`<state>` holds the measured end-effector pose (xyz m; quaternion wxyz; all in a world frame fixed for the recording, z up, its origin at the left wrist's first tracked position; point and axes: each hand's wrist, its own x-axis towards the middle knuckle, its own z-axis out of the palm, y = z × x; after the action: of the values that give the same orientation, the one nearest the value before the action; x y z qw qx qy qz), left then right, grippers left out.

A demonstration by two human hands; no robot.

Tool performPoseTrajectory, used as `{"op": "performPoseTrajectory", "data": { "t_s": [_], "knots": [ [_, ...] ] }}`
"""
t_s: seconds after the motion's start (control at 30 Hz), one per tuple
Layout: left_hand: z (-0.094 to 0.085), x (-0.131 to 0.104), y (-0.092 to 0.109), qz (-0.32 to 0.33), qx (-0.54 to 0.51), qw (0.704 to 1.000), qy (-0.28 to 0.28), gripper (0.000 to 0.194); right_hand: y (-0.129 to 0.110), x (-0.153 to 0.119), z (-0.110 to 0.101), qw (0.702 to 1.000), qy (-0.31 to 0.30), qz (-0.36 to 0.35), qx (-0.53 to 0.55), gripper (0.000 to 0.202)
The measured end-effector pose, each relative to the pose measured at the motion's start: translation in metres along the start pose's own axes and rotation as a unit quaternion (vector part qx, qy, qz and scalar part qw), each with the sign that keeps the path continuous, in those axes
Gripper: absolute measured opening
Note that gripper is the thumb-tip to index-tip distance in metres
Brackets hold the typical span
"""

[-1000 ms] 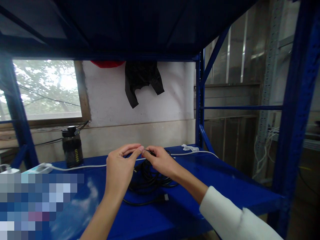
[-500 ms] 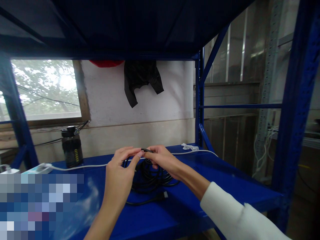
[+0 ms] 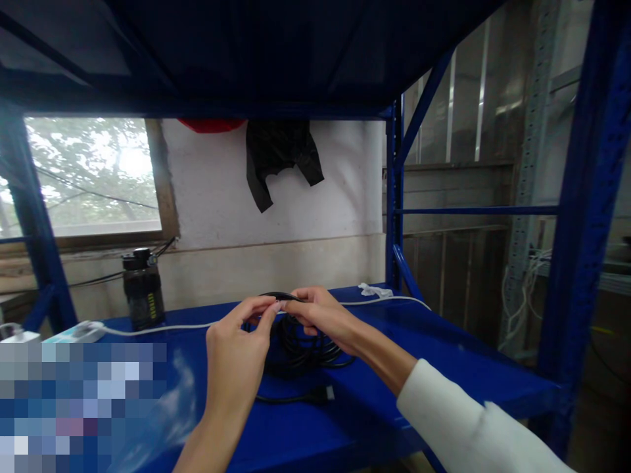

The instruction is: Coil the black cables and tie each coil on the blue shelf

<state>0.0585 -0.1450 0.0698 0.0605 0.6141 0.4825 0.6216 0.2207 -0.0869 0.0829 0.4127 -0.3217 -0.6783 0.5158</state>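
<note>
A coil of black cable (image 3: 308,351) lies on the blue shelf, partly behind my hands. Its plug (image 3: 321,394), with a pale metal end, rests on the shelf in front of the coil. My right hand (image 3: 318,312) is closed around a bend of the cable above the coil. Thumb and fingers of my left hand (image 3: 239,338) are pinched together at the same stretch, touching or nearly touching the right fingertips. Just above the fingertips the cable arches; what exactly lies inside the left pinch is mostly hidden.
A black bottle (image 3: 142,292) stands at the back left, beside a white power strip (image 3: 76,332). A white cord (image 3: 167,328) runs along the back of the shelf (image 3: 394,374). Crumpled white plastic (image 3: 374,290) lies near the rear post. A blue upper shelf (image 3: 236,59) hangs overhead.
The left fingertips have closed in tighter beside the right fingers. A loop of cable now arches above and behind them. The plug has shifted slightly right.
</note>
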Motion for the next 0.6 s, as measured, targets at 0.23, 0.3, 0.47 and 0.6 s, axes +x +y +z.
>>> {"op": "performPoseTrajectory", "data": {
  "t_s": [0.23,0.3,0.47,0.6],
  "knots": [
    [0.000,-0.003,-0.001,-0.025,-0.036,0.999,-0.014,0.012,-0.001,0.001,0.001,1.000,-0.010,0.003,-0.004,0.020],
    [-0.001,-0.003,0.001,-0.020,-0.025,0.999,-0.017,0.012,-0.003,0.000,0.003,1.000,-0.010,0.005,-0.005,0.021],
    [-0.007,0.000,0.007,0.056,0.013,0.997,-0.046,0.011,-0.003,0.001,0.003,1.000,-0.010,0.008,-0.006,0.022],
    [-0.010,0.004,0.006,0.095,0.014,0.992,-0.081,0.014,0.000,0.003,0.001,1.000,-0.018,0.008,-0.006,0.019]
  ]
}}
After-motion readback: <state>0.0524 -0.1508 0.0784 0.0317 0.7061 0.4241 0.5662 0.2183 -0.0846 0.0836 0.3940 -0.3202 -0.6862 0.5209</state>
